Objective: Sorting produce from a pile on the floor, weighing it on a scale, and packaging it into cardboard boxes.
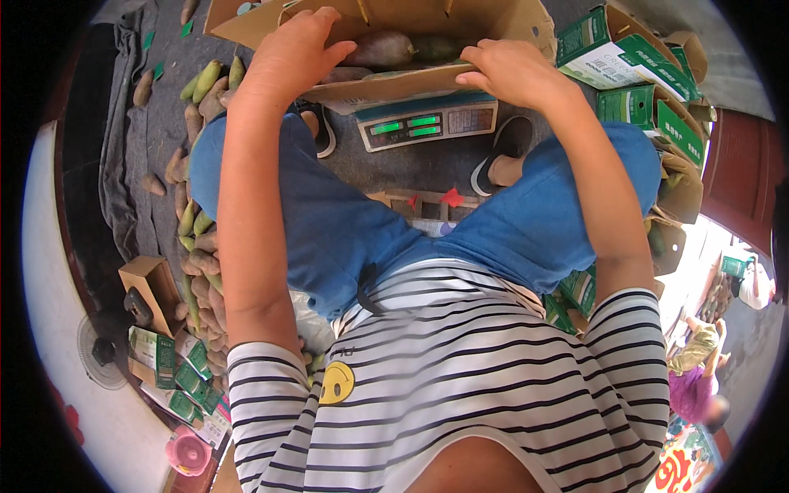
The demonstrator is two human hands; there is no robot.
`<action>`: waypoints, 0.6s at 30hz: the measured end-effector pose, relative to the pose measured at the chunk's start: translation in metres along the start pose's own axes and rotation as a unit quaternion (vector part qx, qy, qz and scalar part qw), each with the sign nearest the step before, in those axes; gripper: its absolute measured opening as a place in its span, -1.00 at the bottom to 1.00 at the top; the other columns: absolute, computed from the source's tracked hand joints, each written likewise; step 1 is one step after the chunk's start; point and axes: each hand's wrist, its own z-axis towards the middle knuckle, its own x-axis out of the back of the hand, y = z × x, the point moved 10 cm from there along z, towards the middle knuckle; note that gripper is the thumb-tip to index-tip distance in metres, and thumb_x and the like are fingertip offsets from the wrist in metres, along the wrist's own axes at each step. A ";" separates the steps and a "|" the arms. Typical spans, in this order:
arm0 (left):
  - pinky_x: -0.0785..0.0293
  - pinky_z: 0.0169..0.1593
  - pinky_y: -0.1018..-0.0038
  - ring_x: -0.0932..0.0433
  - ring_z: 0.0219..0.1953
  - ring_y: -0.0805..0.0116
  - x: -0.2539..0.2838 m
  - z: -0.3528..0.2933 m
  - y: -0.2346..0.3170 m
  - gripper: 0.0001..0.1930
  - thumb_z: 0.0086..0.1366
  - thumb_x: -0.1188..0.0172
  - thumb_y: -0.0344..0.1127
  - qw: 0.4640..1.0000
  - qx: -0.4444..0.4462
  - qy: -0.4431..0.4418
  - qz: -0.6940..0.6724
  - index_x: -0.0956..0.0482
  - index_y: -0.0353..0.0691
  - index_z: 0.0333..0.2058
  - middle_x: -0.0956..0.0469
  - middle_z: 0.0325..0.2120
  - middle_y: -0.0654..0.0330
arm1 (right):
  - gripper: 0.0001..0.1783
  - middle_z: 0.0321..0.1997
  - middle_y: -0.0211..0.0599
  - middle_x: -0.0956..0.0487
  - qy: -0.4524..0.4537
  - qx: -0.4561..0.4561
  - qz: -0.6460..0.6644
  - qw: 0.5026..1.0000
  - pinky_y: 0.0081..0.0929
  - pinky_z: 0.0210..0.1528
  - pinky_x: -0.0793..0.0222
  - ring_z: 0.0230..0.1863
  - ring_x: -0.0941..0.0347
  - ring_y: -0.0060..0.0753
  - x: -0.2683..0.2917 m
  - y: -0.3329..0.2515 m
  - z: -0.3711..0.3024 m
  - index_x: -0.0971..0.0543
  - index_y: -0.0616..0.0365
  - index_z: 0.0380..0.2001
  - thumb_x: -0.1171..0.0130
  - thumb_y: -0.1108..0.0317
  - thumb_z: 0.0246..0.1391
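An open cardboard box [378,89] stands in front of my knees on a digital scale [427,123] with lit green displays. Inside lie a large purplish-brown root vegetable [382,51] and a greener one [436,49], partly hidden by the near wall. My left hand [297,49] grips the box at its left side, its thumb reaching over the opening. At the right end of the near edge, my right hand [514,72] has its fingers closed on the cardboard. What lies deeper in the box is hidden.
Many root vegetables [197,263] lie along my left on dark cloth [127,164]. Green-and-white cartons [620,62] stand at the right. A small brown box [152,287], a fan [100,352] and a pink container [188,452] are at lower left. Another person [694,386] is at far right.
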 end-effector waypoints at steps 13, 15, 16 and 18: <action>-0.44 -0.22 0.41 -0.54 -0.30 0.21 0.090 -0.004 0.012 -0.72 0.15 -0.21 -0.35 0.952 0.069 0.260 -0.148 -0.47 -0.35 -0.18 -0.54 -0.36 0.04 | -0.67 -0.26 -0.11 -0.51 -0.022 -0.002 -0.005 1.000 -0.15 -0.17 -0.36 -0.16 -0.44 -0.01 -0.010 0.001 0.003 -0.43 0.16 -0.19 -0.07 0.16 0.08; -0.42 -0.22 0.55 -0.50 -0.31 0.43 0.123 -0.029 -0.009 -0.74 0.22 -0.18 -0.33 0.883 0.066 0.382 -0.263 -0.48 -0.31 -0.14 -0.53 -0.35 0.18 | -0.66 -0.23 -0.12 -0.51 -0.019 0.006 0.003 1.000 -0.15 -0.15 -0.36 -0.15 -0.44 -0.01 -0.011 0.000 0.003 -0.43 0.15 -0.16 -0.07 0.16 0.08; -0.40 -0.21 0.61 -0.47 -0.30 0.52 0.136 -0.045 -0.024 -0.74 0.25 -0.15 -0.31 0.857 0.079 0.411 -0.300 -0.48 -0.28 -0.12 -0.51 -0.34 0.24 | -0.65 -0.21 -0.12 -0.51 -0.017 0.007 0.013 1.000 -0.16 -0.13 -0.35 -0.13 -0.43 -0.02 -0.011 0.000 0.002 -0.43 0.14 -0.14 -0.07 0.16 0.08; -0.39 -0.14 0.59 -0.50 -0.29 0.43 0.167 -0.091 -0.048 -0.74 0.25 -0.15 -0.31 0.841 0.112 0.459 -0.264 -0.50 -0.20 -0.08 -0.53 -0.29 0.18 | -0.66 -0.22 -0.13 -0.53 0.048 0.031 0.031 0.998 -0.16 -0.12 -0.35 -0.12 -0.44 -0.03 0.001 -0.005 0.001 -0.44 0.13 -0.16 -0.09 0.16 0.06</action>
